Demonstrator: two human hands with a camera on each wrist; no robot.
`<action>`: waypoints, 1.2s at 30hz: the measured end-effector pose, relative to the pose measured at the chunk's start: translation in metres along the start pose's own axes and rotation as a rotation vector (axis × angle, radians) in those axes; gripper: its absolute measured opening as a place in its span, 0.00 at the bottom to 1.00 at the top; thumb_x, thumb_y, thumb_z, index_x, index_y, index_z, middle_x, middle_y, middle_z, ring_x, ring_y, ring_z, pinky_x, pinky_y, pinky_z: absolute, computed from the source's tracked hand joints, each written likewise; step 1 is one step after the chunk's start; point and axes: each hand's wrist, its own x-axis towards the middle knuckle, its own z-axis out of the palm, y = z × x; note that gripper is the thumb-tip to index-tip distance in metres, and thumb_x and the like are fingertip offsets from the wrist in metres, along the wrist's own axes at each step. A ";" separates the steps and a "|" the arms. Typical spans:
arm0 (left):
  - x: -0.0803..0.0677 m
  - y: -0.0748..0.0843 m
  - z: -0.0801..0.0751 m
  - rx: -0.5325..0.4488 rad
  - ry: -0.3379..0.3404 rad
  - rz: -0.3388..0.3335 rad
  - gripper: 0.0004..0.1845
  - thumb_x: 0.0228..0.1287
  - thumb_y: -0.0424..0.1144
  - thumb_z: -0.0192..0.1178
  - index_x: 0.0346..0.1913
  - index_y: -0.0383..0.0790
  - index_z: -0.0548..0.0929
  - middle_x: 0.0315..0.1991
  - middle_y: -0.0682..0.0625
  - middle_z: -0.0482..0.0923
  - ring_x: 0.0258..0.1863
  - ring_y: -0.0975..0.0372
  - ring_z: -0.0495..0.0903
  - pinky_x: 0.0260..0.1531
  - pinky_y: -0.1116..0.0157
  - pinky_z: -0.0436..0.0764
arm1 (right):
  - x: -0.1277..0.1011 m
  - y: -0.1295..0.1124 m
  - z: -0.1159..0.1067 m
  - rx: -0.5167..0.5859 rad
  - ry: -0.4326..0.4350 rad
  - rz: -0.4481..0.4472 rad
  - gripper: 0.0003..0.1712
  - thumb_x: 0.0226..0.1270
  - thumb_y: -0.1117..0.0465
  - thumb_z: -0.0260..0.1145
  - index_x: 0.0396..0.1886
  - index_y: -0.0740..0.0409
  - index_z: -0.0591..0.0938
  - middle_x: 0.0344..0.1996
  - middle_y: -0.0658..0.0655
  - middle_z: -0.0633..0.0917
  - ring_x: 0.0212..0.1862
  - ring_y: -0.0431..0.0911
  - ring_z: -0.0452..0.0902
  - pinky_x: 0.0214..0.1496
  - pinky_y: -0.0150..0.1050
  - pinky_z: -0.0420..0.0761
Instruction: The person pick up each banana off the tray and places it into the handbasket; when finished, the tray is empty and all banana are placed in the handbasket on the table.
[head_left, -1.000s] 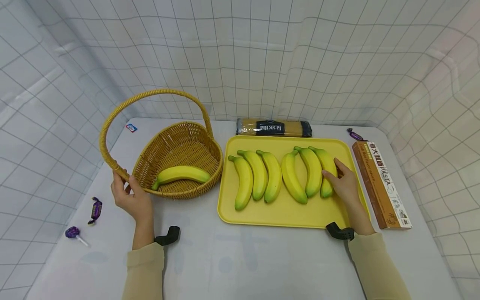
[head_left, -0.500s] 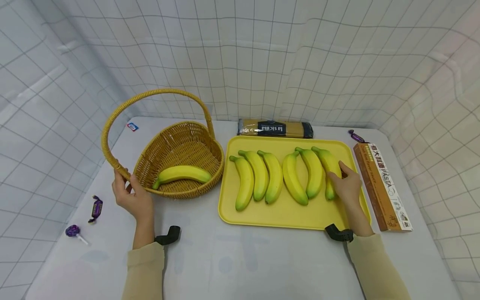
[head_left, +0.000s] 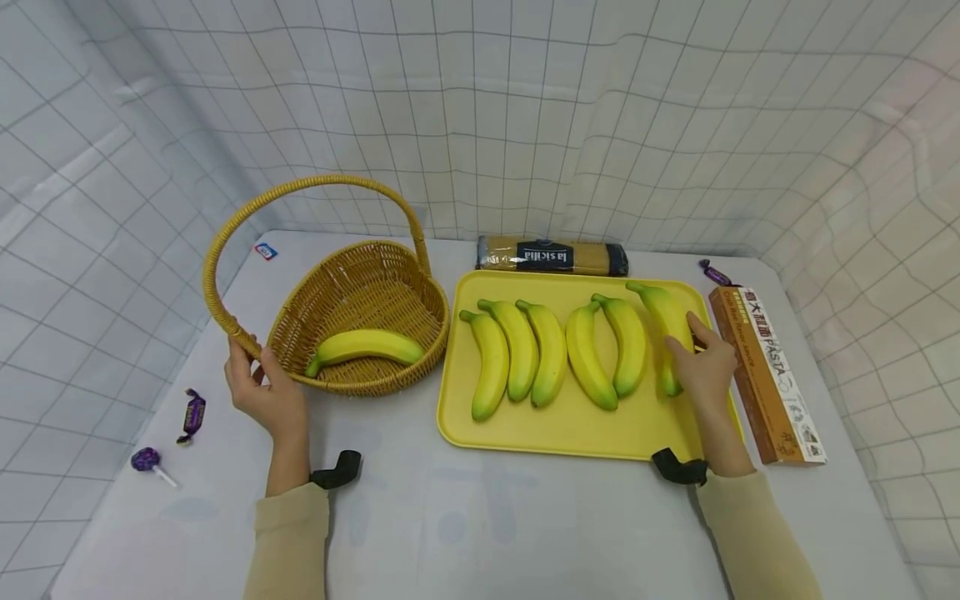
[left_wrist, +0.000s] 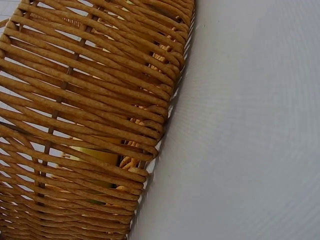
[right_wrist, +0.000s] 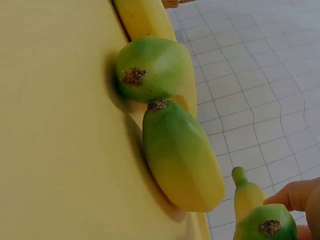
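Six bananas lie on the yellow tray (head_left: 570,433); the rightmost banana (head_left: 670,329) sits inside the curl of the right hand (head_left: 705,367), its fingers (head_left: 699,329) wrapped over the fruit's right side and thumb on the left. The wrist rests low over the tray's near edge. The left hand (head_left: 262,392) grips the basket (head_left: 360,317) at the handle's base (one banana lies inside). Compared with a second ago, the held banana has shifted rightward, apart from its neighbour.
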 end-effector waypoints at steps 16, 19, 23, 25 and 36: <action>0.000 -0.001 0.000 -0.013 0.004 -0.003 0.20 0.71 0.36 0.55 0.64 0.48 0.77 0.46 0.68 0.73 0.52 0.69 0.74 0.46 0.73 0.73 | -0.029 -0.050 0.000 0.149 -0.014 -0.234 0.29 0.62 0.60 0.69 0.65 0.50 0.77 0.56 0.61 0.83 0.43 0.29 0.73 0.42 0.19 0.73; 0.000 -0.002 0.000 -0.020 0.003 -0.006 0.21 0.71 0.35 0.55 0.65 0.48 0.77 0.46 0.66 0.74 0.53 0.69 0.74 0.45 0.73 0.74 | -0.032 -0.060 0.004 0.174 -0.029 -0.299 0.29 0.61 0.62 0.70 0.64 0.55 0.78 0.56 0.61 0.83 0.44 0.30 0.73 0.45 0.22 0.72; 0.000 -0.002 0.000 -0.029 0.006 -0.001 0.21 0.71 0.35 0.55 0.65 0.48 0.77 0.47 0.64 0.75 0.52 0.69 0.75 0.45 0.73 0.73 | -0.034 -0.072 0.014 0.194 -0.070 -0.361 0.29 0.60 0.63 0.70 0.63 0.56 0.79 0.57 0.60 0.83 0.46 0.33 0.75 0.47 0.24 0.72; 0.001 -0.001 0.001 -0.033 0.006 0.005 0.21 0.71 0.35 0.55 0.65 0.48 0.77 0.47 0.64 0.75 0.52 0.69 0.75 0.45 0.73 0.74 | -0.035 -0.079 0.020 0.207 -0.098 -0.386 0.29 0.60 0.64 0.70 0.63 0.57 0.79 0.58 0.60 0.82 0.49 0.37 0.76 0.48 0.24 0.72; 0.000 -0.001 0.000 -0.019 0.005 0.003 0.21 0.70 0.33 0.54 0.65 0.47 0.77 0.49 0.55 0.78 0.52 0.68 0.75 0.44 0.74 0.73 | -0.047 -0.124 0.065 0.292 -0.308 -0.495 0.29 0.60 0.63 0.71 0.63 0.53 0.79 0.60 0.57 0.80 0.56 0.50 0.77 0.54 0.36 0.76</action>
